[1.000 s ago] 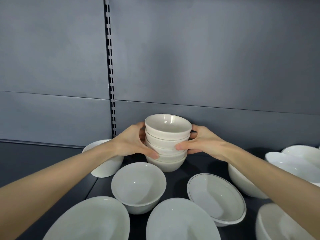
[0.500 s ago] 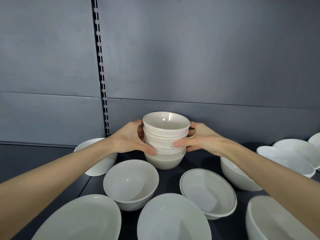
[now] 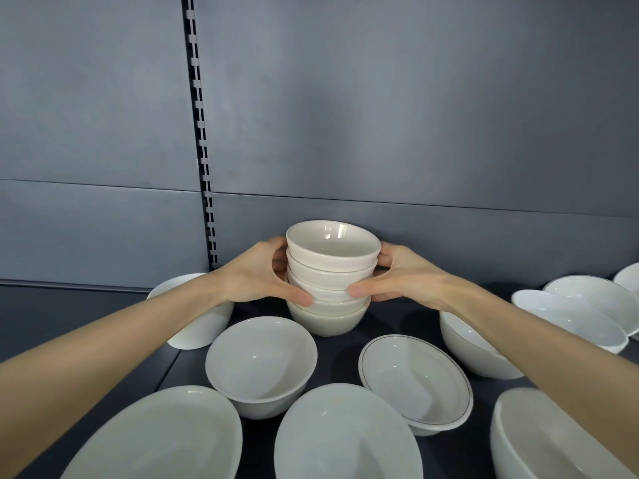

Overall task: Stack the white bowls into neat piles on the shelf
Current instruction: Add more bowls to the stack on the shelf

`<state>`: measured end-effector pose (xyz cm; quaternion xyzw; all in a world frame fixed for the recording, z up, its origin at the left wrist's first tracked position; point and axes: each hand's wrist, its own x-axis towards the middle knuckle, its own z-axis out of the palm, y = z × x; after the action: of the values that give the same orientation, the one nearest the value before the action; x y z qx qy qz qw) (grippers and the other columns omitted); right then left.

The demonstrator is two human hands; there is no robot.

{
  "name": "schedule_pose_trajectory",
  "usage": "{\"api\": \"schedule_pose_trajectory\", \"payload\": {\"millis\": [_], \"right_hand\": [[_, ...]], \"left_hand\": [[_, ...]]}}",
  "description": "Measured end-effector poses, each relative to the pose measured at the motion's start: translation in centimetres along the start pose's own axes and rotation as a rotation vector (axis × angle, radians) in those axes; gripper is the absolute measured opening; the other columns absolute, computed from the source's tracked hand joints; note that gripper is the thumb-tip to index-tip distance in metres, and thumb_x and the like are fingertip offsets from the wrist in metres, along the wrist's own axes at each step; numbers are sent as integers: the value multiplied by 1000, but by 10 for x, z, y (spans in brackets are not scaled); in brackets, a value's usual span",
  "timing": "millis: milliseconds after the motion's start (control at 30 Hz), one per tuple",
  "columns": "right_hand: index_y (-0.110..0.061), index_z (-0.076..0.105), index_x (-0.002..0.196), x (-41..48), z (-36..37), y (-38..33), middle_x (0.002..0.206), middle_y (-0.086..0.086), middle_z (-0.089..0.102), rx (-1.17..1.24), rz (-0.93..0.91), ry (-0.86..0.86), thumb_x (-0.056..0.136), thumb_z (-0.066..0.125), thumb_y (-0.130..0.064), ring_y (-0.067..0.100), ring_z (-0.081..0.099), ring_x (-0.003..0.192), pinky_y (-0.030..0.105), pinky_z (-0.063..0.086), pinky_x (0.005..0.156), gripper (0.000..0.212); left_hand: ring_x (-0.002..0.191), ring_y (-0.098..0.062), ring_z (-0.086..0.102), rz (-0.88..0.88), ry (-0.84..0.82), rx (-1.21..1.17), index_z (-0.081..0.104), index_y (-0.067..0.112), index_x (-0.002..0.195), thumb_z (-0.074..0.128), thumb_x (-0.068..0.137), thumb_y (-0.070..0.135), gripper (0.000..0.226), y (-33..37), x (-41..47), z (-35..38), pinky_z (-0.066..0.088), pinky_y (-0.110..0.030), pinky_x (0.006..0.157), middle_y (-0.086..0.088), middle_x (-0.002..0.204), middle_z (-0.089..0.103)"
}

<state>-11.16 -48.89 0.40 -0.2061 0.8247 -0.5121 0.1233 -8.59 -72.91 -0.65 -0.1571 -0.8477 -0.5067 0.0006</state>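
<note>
**Stack of small bowls (image 3: 330, 281) clasped by left hand (image 3: 256, 274) and right hand (image 3: 404, 274) at the back of the shelf (image 3: 69, 312)**

Standing well back on the dark shelf, close in front of the grey back panel (image 3: 415, 115) and a little right of the slotted upright (image 3: 202, 133). Five deep by the count of rims, cream-white, nested, the upper ones slightly askew. Grasped on the left flank with fingers curled round behind and the thumb laid across the front low on the pile. Grasped likewise on the right, thumb tip against the middle of the pile, fingers wrapped round the far side. Thumb tips near one another but apart. Base down at shelf level; cannot tell whether resting there or just lifted.

Loose and unstacked all round:
- deep white bowl (image 3: 261, 366), upright, just in front of the pile and to its left
- line-rimmed bowl (image 3: 415, 385), shallower, tilted, beside it on the right
- two wide bowls (image 3: 155, 437) (image 3: 345, 433) along the near edge, cut off by the frame
- tipped bowl (image 3: 200, 330), partly hidden beneath the left forearm
- round bowl (image 3: 466, 354), partly hidden beneath the right forearm
- corner bowl (image 3: 539, 440) at the lower right
- overlapping pair of bowls (image 3: 567, 319) farther right, both tilted
</note>
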Motion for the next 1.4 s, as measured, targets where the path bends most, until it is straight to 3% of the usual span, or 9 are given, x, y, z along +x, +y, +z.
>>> {"api": "schedule_pose_trajectory", "payload": {"millis": [367,533,633,767,867,1000,1133,1267,1400], "right_hand": [[-23,56,127,4,2,5,116,-11,67,18,-18,53,66,84,-5,15,70,95,44,56,88,69],[-22,54,129,4,0,6,119,-10,65,22,-18,49,67,84,-7,15,70,97,41,57,87,70],[-26,50,131,3,0,6,123,-11,63,17,-20,24,70,83,-10,12,69,100,36,57,85,71],[-31,45,134,3,-3,7,124,-12,62,9,17,-24,70,83,-17,9,64,108,40,54,93,76],[-32,43,134,3,1,12,122,-9,64,-4,49,-60,70,83,-14,13,64,109,43,52,95,78],[-28,50,126,5,5,15,108,-4,70,42,27,-20,69,83,-5,15,68,102,42,56,89,69],[-22,51,129,2,4,12,108,2,71,40,18,-2,68,84,-4,18,69,99,42,58,85,72],[-20,52,129,-8,-11,0,107,4,72,45,-30,37,68,83,-3,15,70,96,37,59,80,71],[-20,52,131,-27,-39,-9,107,2,73,54,-81,86,67,84,-5,15,70,98,40,59,81,73]], "left_hand": [[93,-1,67,6,6,-45,53,17,117,82,62,-10,68,-3,0,0,54,-16,80,2,111,68],[98,-5,66,-9,-2,-35,51,23,115,82,64,-8,66,0,-2,0,53,-14,78,9,109,66],[97,5,62,-19,-47,-9,44,23,123,82,66,-3,73,5,-6,5,51,-12,75,16,111,62],[89,13,62,11,-107,30,45,36,102,78,67,-11,67,6,-6,12,46,-4,71,31,90,67],[88,19,59,10,-100,24,47,36,104,80,65,-9,68,2,-5,15,45,-3,71,24,99,65],[91,12,62,-18,-63,33,54,33,107,86,60,-3,67,-4,-2,13,48,-6,71,28,94,69],[89,9,65,-28,-24,68,57,31,104,88,56,1,65,-2,-4,12,49,-8,70,28,93,70],[88,8,65,-1,13,105,59,29,101,89,55,3,61,23,-4,11,48,-7,72,20,93,71],[89,9,64,42,30,102,61,30,103,89,56,5,60,57,1,21,49,-5,70,17,98,70]]}}
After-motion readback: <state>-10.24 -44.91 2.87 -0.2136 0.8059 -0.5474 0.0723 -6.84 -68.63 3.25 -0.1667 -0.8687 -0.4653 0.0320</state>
